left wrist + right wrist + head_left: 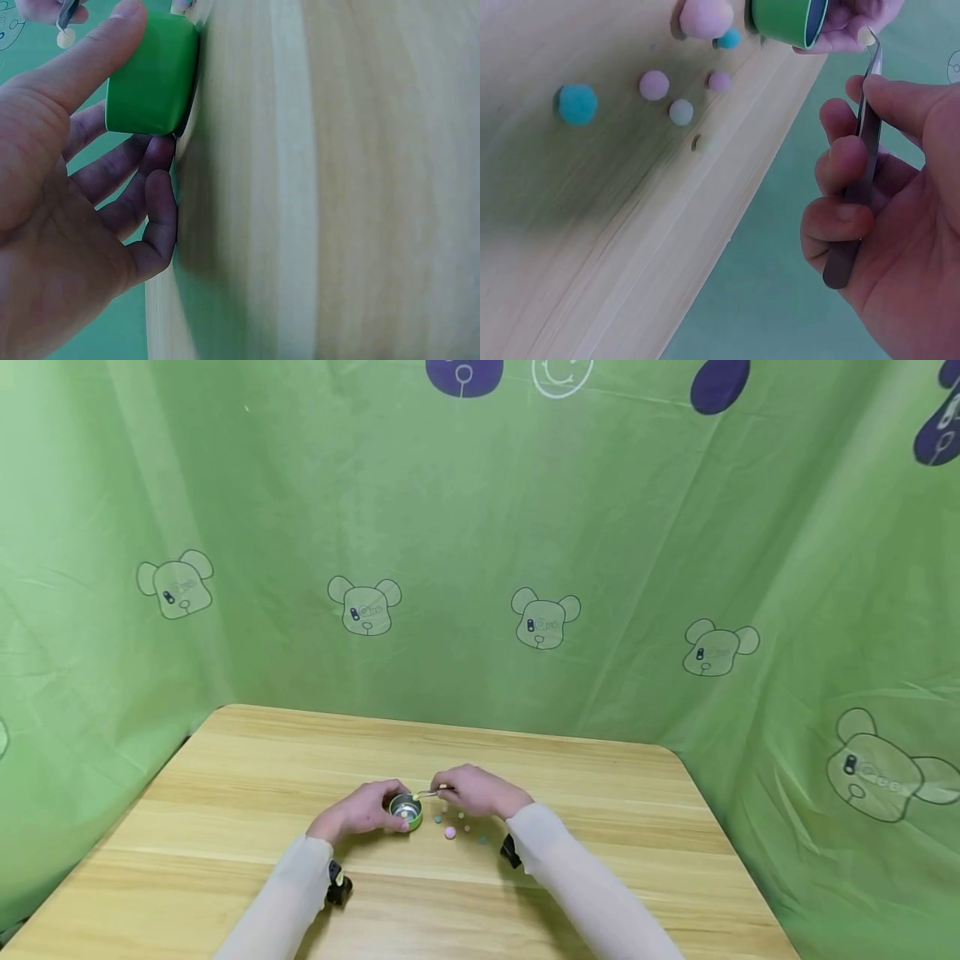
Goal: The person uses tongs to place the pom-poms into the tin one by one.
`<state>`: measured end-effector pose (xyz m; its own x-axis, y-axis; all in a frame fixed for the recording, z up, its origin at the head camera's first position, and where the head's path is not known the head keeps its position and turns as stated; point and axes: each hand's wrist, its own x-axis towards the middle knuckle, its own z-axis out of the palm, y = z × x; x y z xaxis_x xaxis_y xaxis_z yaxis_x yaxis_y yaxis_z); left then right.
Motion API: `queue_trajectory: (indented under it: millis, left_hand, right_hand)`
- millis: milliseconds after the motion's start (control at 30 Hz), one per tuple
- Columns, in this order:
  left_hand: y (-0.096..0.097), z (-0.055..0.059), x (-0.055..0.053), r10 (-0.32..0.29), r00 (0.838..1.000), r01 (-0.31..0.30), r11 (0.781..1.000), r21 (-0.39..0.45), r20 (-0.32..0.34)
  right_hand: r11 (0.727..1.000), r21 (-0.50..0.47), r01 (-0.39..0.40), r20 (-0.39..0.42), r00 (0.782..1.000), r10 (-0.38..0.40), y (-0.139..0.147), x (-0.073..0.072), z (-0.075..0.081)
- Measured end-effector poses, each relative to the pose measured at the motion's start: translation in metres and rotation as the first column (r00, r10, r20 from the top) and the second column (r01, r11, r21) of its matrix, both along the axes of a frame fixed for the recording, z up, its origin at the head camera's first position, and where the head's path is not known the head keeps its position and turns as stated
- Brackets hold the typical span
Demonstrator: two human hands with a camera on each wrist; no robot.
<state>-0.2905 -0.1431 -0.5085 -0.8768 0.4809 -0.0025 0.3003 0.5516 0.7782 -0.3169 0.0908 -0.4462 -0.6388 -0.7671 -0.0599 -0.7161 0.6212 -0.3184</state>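
Note:
My left hand [366, 810] holds a small round green tin [154, 79] on the table, thumb on one side and fingers on the other. Its silvery inside faces up in the head view, where a small pale spot shows within. Bent-tip metal tweezers [862, 146] are held between the thumb and curled fingers of my right hand [480, 791]. At their tips is a tiny pale yellow pom-pom [865, 36], close to the tin's rim; whether it is over the opening is hard to tell.
Right of the tin lie several loose pom-poms: a large pink one [705, 16], a teal one [577, 103], a smaller pink one [654, 85] and a whitish one [681, 112] among them. Behind the wooden table [585, 785] hangs a green patterned curtain [450, 527].

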Motion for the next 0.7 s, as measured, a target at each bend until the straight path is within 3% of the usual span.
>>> queue_trajectory:
  millis: [233,700]
  left_hand:
    - [-0.0015,-0.0019,-0.0008,-0.007,1.0,0.007,1.0,0.009,0.007]
    - [-0.0016,-0.0024,-0.0008,-0.009,1.0,0.009,1.0,0.009,0.014]
  right_hand:
    - [1.0,0.004,0.025,0.036,0.999,-0.025,-0.0035,0.0006,-0.001]
    - [1.0,0.02,-0.002,0.016,1.0,0.001,-0.0101,0.0016,-0.0012]
